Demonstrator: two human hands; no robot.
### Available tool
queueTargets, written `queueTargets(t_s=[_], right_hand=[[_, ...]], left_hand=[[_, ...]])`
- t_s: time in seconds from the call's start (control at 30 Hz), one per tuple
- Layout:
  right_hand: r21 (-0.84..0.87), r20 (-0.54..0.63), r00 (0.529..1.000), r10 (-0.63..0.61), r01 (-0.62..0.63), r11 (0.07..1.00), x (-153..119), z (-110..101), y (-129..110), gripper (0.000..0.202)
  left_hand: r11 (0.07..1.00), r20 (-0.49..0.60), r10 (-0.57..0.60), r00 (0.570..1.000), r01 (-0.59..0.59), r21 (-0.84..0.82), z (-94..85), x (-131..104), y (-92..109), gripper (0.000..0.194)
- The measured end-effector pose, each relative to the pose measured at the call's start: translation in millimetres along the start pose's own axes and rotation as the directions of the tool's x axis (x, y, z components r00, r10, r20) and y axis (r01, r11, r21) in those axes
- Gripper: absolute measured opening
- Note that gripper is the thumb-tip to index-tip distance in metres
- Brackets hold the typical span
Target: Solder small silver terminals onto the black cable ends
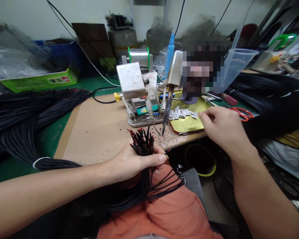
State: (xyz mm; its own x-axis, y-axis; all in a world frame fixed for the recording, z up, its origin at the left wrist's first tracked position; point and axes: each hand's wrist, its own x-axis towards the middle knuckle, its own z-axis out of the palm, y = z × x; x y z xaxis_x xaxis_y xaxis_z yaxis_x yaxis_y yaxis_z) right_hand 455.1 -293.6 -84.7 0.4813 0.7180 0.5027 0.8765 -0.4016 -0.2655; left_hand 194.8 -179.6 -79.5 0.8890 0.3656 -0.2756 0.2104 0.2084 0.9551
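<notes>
My left hand (141,159) is wrapped round a bundle of black cables (142,141) with red tips pointing up; one cable end sticks out past the thumb. Several cables trail over my lap to the right, some with small metal connectors (180,168) at their ends. My right hand (217,124) is over the right edge of a yellow tray (189,124), thumb and forefinger pressed together; anything between them is too small to tell. Small silver connectors (180,113) lie in the tray. A soldering iron (168,106) points down between the cable bundle and the tray.
Behind the bundle stands a metal soldering stand (131,79) with a solder spool (139,57). Red-handled scissors (242,114) lie right of the tray. Black cable piles (27,116) cover the left side. A clear plastic funnel-like container (235,69) and a bin (209,171) are at the right.
</notes>
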Motion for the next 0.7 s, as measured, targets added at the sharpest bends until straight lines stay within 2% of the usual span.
queueTargets(t_s=[0.1, 0.23, 0.47, 0.6, 0.7], right_hand=[[0.02, -0.019, 0.999, -0.026, 0.027, 0.999, 13, 15, 21, 0.013], [-0.015, 0.06, 0.995, -0.077, 0.078, 0.997, 18, 30, 31, 0.016], [0.015, 0.171, 0.984, 0.044, -0.047, 0.999, 19, 38, 34, 0.007], [0.043, 0.167, 0.984, 0.057, -0.065, 0.997, 19, 39, 34, 0.015], [0.046, 0.172, 0.985, 0.021, -0.03, 0.998, 19, 40, 33, 0.016]], left_hand=[[0.999, 0.043, -0.023, 0.999, 0.021, 0.037, 0.3, -1, 1, 0.017], [0.997, 0.056, -0.018, 0.998, 0.014, 0.079, 1.5, -2, 4, 0.017], [0.998, 0.045, -0.028, 0.999, 0.025, 0.058, 2.6, -1, 5, 0.013], [1.0, -0.033, -0.017, 0.999, 0.017, -0.004, 1.8, 1, 1, 0.017], [0.999, -0.071, -0.017, 0.997, 0.014, -0.046, 0.5, 3, -1, 0.02]])
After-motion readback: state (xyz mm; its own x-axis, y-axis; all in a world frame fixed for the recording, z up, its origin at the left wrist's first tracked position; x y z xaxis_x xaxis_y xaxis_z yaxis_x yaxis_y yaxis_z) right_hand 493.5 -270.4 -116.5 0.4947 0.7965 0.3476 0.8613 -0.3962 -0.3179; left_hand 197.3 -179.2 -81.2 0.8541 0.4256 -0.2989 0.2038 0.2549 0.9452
